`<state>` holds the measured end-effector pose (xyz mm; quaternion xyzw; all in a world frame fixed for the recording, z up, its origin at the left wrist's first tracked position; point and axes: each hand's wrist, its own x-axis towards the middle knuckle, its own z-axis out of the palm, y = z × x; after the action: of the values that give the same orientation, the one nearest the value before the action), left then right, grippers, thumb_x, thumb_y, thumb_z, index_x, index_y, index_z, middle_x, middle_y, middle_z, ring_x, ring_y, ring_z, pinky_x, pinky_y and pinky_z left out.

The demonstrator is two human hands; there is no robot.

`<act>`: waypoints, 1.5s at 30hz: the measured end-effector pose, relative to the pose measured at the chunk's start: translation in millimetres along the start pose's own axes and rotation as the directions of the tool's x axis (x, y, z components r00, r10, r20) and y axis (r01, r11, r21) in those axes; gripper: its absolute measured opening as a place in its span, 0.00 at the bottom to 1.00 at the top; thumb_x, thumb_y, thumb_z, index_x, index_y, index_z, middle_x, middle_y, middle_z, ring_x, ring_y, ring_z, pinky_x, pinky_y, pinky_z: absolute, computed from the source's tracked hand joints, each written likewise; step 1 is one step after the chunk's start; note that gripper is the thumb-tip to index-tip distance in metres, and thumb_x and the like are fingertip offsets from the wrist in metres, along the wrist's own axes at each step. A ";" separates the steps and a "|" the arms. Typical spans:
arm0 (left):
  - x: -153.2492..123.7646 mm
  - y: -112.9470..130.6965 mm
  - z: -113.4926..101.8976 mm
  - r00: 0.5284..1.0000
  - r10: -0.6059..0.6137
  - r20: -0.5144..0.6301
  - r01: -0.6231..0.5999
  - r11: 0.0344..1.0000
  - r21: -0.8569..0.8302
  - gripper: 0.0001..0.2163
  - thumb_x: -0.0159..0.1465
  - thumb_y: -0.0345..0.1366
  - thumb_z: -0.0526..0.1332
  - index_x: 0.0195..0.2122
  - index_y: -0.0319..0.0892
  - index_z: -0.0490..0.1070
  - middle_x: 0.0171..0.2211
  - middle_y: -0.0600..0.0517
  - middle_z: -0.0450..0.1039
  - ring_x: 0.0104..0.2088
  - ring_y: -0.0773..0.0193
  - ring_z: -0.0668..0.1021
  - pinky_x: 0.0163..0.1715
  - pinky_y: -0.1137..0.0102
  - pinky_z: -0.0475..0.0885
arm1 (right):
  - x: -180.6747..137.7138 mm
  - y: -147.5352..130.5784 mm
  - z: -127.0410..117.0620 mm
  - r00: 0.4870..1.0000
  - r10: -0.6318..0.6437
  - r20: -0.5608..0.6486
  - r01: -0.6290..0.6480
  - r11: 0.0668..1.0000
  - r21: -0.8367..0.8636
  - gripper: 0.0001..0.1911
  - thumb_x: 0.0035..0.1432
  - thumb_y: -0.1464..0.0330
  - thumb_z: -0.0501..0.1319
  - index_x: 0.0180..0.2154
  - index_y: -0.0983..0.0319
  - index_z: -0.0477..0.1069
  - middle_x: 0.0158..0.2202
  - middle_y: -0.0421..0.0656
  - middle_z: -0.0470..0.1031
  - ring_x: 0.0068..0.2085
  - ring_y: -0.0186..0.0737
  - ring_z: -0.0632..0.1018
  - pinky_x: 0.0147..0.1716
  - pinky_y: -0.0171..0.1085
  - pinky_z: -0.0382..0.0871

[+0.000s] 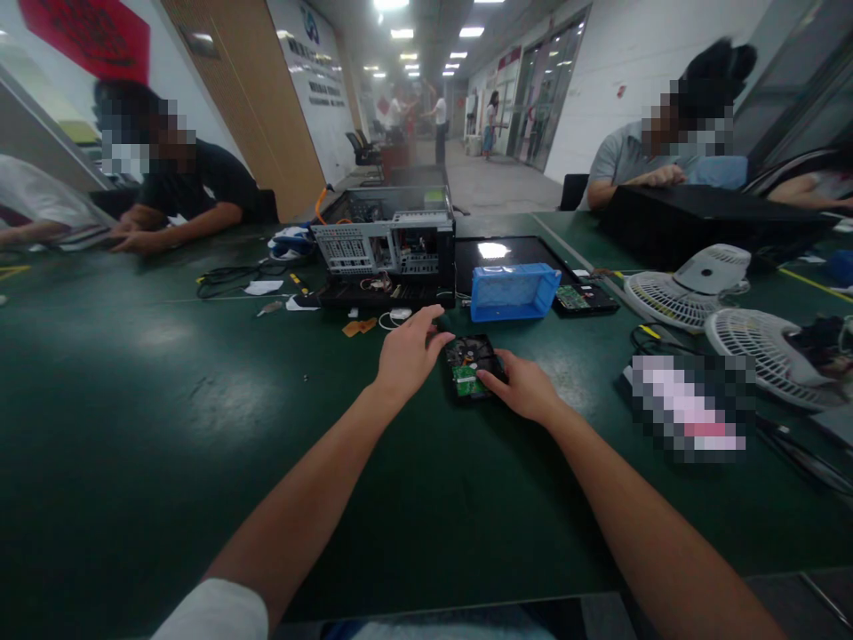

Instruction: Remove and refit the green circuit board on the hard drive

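Observation:
In front of me a hard disk drive [470,356] lies with its green circuit board facing up. My right hand [523,382] grips it along the right edge, the thumb over the near part of the board and the fingers behind. Close to the drive's far left corner is my left hand [410,351], fingers stretched forward and thumb apart from them. A small dark patch shows between those fingertips; whether it is an object I cannot make out. Beyond the drive, a blue plastic bin [513,293] rests on its side. An opened computer case [386,244] stands behind my left hand.
A second circuit-board drive [586,299] lies right of the bin, before a dark flat panel [510,253]. White fans [680,284] are at the right. Tan scraps [360,328], a white cable [398,315] and black cables [230,280] lie leftward. People sit across the green table [166,480].

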<state>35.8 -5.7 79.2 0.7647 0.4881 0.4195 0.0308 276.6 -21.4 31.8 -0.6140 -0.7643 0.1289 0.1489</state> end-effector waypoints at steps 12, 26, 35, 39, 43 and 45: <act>-6.5 8.9 10.7 0.999 0.039 -0.022 -0.044 0.950 -0.308 0.15 0.65 0.35 0.68 0.48 0.44 0.63 0.54 0.45 0.76 0.48 0.56 0.82 0.47 0.57 0.81 | -1.3 -5.9 -6.1 1.000 0.010 0.028 -0.010 1.000 0.013 0.34 0.65 0.45 0.54 0.63 0.60 0.65 0.46 0.51 0.80 0.42 0.48 0.80 0.35 0.38 0.65; -1.7 11.8 3.1 0.990 0.102 -0.097 -0.118 0.977 -0.176 0.12 0.67 0.28 0.64 0.50 0.45 0.71 0.49 0.49 0.73 0.45 0.62 0.79 0.45 0.63 0.80 | -1.3 -4.2 -3.6 1.000 0.001 0.002 -0.001 1.000 0.018 0.33 0.65 0.45 0.54 0.62 0.59 0.66 0.46 0.50 0.80 0.40 0.48 0.80 0.34 0.38 0.65; -5.4 10.7 7.7 0.997 0.034 -0.073 -0.052 0.965 -0.257 0.15 0.65 0.37 0.69 0.50 0.45 0.70 0.46 0.51 0.78 0.41 0.62 0.82 0.45 0.63 0.81 | -1.0 -3.0 -2.7 1.000 0.001 0.005 -0.001 1.000 0.010 0.34 0.65 0.45 0.53 0.63 0.59 0.65 0.46 0.51 0.80 0.42 0.49 0.80 0.35 0.38 0.65; -4.6 12.4 4.5 0.998 0.035 -0.053 -0.047 0.971 -0.236 0.13 0.67 0.37 0.66 0.51 0.46 0.69 0.44 0.52 0.77 0.41 0.62 0.82 0.44 0.63 0.80 | -0.2 -1.7 -1.4 1.000 0.004 0.006 -0.004 1.000 0.006 0.34 0.65 0.44 0.53 0.63 0.59 0.65 0.48 0.51 0.80 0.43 0.50 0.80 0.36 0.39 0.66; -2.9 15.3 0.9 0.993 0.103 -0.063 -0.111 0.984 -0.137 0.10 0.68 0.34 0.63 0.51 0.46 0.70 0.49 0.50 0.75 0.45 0.59 0.79 0.46 0.62 0.79 | 0.4 -0.9 -0.3 1.000 -0.003 -0.005 0.003 1.000 -0.004 0.34 0.65 0.45 0.53 0.63 0.59 0.65 0.47 0.51 0.80 0.43 0.49 0.80 0.35 0.38 0.66; -2.5 16.1 0.2 0.989 0.126 -0.082 -0.133 0.988 -0.082 0.10 0.69 0.33 0.62 0.51 0.46 0.71 0.49 0.48 0.73 0.49 0.58 0.78 0.48 0.61 0.78 | 0.3 -1.0 -0.3 1.000 -0.005 -0.011 0.005 1.000 -0.010 0.34 0.65 0.45 0.53 0.62 0.59 0.65 0.46 0.51 0.80 0.42 0.49 0.80 0.35 0.38 0.65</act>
<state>47.2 -16.0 84.9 0.7761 0.4195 0.4705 0.0181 275.8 -21.3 32.5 -0.6136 -0.7656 0.1214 0.1504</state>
